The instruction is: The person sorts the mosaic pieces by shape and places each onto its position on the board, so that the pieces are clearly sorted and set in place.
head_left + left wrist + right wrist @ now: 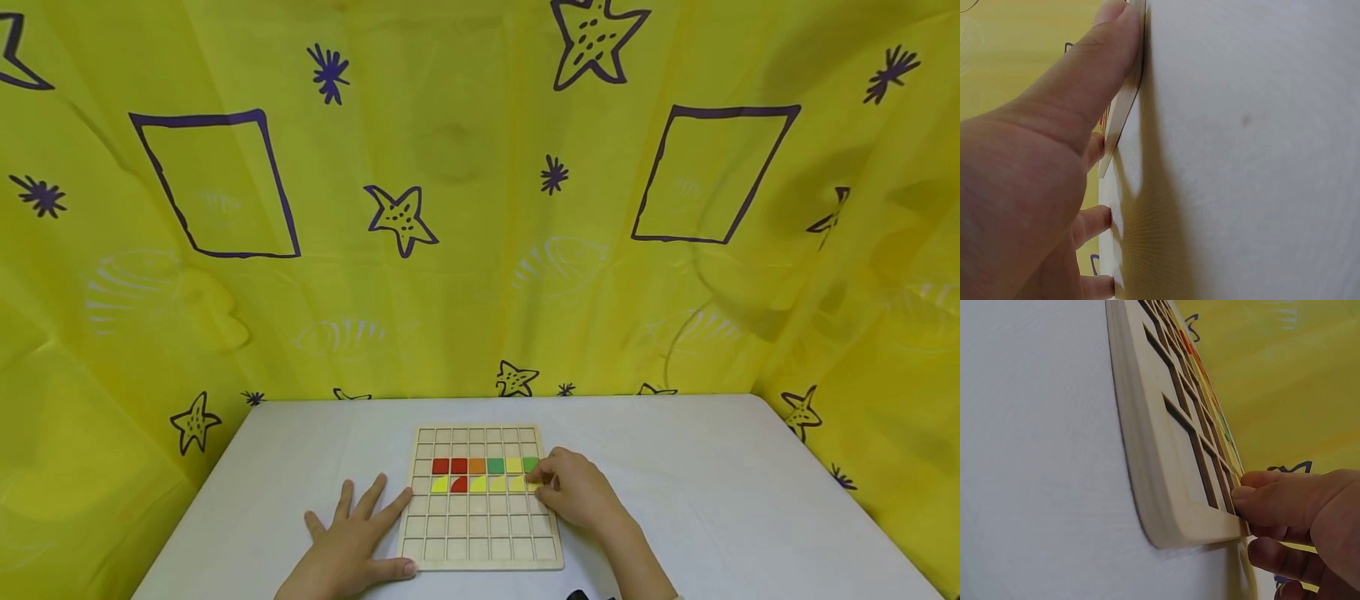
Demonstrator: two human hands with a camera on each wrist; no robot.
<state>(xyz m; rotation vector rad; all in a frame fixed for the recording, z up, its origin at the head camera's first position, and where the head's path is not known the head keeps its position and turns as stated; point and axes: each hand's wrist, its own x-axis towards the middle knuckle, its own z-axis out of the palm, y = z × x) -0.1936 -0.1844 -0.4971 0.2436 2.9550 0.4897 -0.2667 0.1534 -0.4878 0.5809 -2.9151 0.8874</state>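
Observation:
A wooden grid board (457, 527) lies on the table with two rows of coloured tiles in its middle cells. The farther row holds plain squares: two red, then an orange tile (477, 467), a green, a yellow and a green. The nearer row has tiles with curved two-part patterns, such as a red one (459, 484) among yellow ones. My left hand (348, 542) is spread at the board's left side, thumb and a fingertip against its edge. At the right end of the nearer row, my right hand (581, 492) pinches a yellowish tile (533, 481), mostly covered by the fingers.
White cloth covers the table (720, 517). Behind and beside it hangs a yellow curtain (465, 317) with starfish and fish drawings. A small black object (577, 595) pokes in at the bottom edge, near the right forearm.

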